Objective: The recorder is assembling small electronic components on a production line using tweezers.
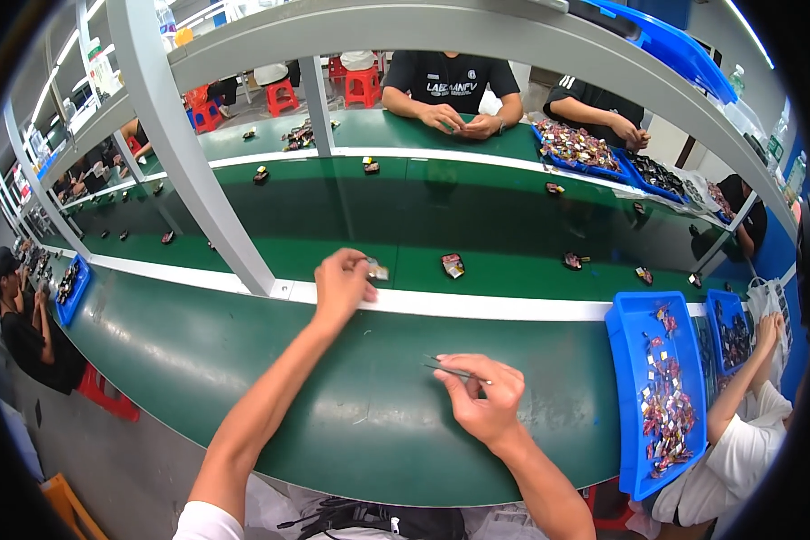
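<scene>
My left hand (340,286) reaches over the white rail to the green conveyor belt (315,216). Its fingers are closed at a small assembly (378,271), dark with a pale patch, blurred at the fingertips. Whether the assembly also touches the belt, I cannot tell. Above the green worktable (360,405), my right hand (488,396) pinches a pair of thin metal tweezers (459,371), tips pointing left. Between those tips nothing shows. Close by on the belt lies a similar black, red and yellow assembly (453,265).
A blue tray (614,360) of small colourful parts stands right of my hands. A grey frame post (184,153) rises left of my left hand. More assemblies (573,261) dot the belt. Across it, a person's hands (463,123) work; another person (738,432) sits at right.
</scene>
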A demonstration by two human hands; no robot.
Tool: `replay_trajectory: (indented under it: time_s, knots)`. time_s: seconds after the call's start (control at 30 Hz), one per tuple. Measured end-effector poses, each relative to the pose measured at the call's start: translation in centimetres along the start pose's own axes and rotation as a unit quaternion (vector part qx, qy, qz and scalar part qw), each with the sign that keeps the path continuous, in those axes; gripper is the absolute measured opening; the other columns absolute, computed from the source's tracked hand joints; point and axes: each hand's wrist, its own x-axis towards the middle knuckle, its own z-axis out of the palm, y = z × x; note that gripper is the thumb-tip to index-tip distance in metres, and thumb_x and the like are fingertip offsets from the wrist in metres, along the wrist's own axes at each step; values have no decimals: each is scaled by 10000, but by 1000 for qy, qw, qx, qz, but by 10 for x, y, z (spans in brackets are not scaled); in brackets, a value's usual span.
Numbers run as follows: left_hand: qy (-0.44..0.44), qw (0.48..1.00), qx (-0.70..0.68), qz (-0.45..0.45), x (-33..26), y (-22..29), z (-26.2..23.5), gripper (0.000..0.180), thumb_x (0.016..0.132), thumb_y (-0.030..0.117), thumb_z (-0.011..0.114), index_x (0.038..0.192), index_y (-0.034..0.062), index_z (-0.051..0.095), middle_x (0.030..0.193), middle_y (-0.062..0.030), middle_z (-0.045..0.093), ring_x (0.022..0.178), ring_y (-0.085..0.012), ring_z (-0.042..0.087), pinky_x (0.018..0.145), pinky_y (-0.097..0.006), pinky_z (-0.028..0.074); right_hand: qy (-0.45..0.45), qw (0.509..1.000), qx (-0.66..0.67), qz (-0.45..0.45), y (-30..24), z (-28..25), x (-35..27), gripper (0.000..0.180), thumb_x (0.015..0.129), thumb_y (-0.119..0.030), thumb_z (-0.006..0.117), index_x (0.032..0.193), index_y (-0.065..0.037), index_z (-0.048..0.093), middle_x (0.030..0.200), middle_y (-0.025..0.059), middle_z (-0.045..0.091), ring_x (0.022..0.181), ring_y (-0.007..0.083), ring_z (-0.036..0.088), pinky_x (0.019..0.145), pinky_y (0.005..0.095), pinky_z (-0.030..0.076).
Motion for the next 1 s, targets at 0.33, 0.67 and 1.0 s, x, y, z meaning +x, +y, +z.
replay_trajectory:
  time_s: [0.33, 0.67, 1.0]
  knots:
    - [105, 902, 334, 251, 52, 5, 12, 161, 862, 104, 655, 999, 33, 702, 1139, -181, 632, 905, -421, 681, 787, -503, 565, -33, 995, -74, -57, -8, 5, -6, 160, 736, -26, 829, 841, -71, 716, 843, 32, 764, 607, 156, 685, 461, 254, 406]
    - [-203, 946, 224, 119, 61, 20, 93, 142, 755, 142, 784, 867, 56, 776, 861, -122, 753, 853, -294, 728, 796, -404, 564, -50, 994, -83, -42, -10, 9, -6, 161, 719, -21, 830, 829, -69, 722, 836, 40, 765, 587, 159, 673, 460, 253, 401]
    - [-159, 956, 211, 127, 33, 11, 34, 182, 855, 116, 754, 805, -20, 643, 671, -127, 699, 561, -180, 666, 540, -317, 506, -43, 997, -59, -40, -18, 10, -3, 171, 706, -8, 831, 828, -67, 727, 825, 54, 763, 533, 164, 638, 448, 257, 403]
